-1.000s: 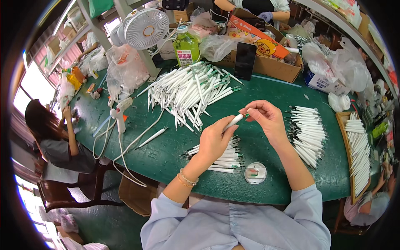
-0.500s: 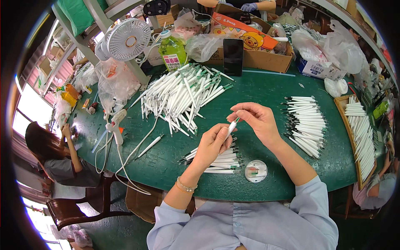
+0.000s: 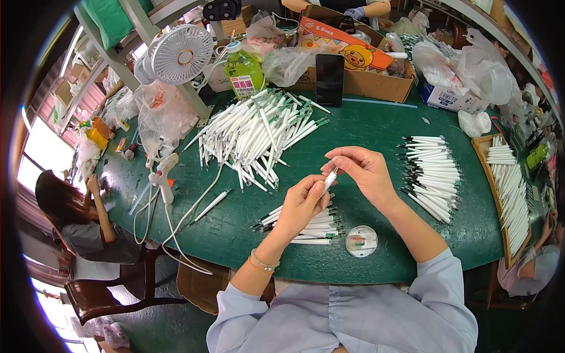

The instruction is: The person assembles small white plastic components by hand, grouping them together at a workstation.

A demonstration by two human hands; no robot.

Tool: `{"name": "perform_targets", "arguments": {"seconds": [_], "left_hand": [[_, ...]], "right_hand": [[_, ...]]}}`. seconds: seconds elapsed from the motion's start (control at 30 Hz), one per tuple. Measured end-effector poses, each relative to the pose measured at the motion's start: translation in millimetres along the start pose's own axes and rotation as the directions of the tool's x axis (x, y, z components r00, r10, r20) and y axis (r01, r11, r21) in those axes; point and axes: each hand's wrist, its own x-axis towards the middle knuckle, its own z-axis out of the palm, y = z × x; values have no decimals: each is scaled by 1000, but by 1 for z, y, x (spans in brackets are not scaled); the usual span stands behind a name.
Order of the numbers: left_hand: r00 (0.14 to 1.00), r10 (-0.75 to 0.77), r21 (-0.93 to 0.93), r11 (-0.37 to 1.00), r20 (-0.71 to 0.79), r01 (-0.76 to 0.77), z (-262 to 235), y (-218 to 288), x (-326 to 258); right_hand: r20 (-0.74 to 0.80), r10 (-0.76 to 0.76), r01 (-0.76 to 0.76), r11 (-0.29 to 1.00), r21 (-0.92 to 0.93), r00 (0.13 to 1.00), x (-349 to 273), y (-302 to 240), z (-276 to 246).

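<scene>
Both hands sit slightly lower and closer to the body than half a second earlier, while the pen between them keeps its tilt. Left hand point(image 3: 301, 204): fingers curled around the lower part of a white pen point(image 3: 330, 179), gripping it firmly. Right hand point(image 3: 360, 171): thumb and fingertips pinched on the upper end of the same pen, so that the pen spans the narrow gap between the two hands, raised above the green table point(image 3: 376, 126). Directly beneath the left hand lies a small stack of white pens point(image 3: 312, 226), touching the table; just beside it, below the right wrist, rests a round white dish point(image 3: 361, 241). Beyond the left hand, farther from the body, spreads a large loose heap of white pens point(image 3: 259, 132). To the outer side of the right hand, a neat row of pens point(image 3: 434, 173) is laid out, with a tray point(image 3: 511, 194) of more pens past it.
</scene>
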Motion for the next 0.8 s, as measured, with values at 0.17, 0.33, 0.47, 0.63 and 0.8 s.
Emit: {"name": "perform_targets", "arguments": {"seconds": [0.17,0.33,0.47,0.63,0.8], "left_hand": [[999,-31,-41,999,-38,29,1,-1,0],[997,-49,-78,996,-52,45,-3,-2,0],[986,-82,-200,978,-146,52,-12,2,8],[970,-93,-282,959,-223,27,-19,6,10],[938,-87,-354,934,-337,-41,-34,5,9]], "right_hand": [[32,-3,5,998,-58,999,-1,8,3],[39,-71,75,991,-112,997,0,19,11],[16,30,-30,999,35,999,34,35,3],[143,-258,199,203,-959,955,100,94,-48],[312,-305,361,118,-925,900,100,104,-58]]}}
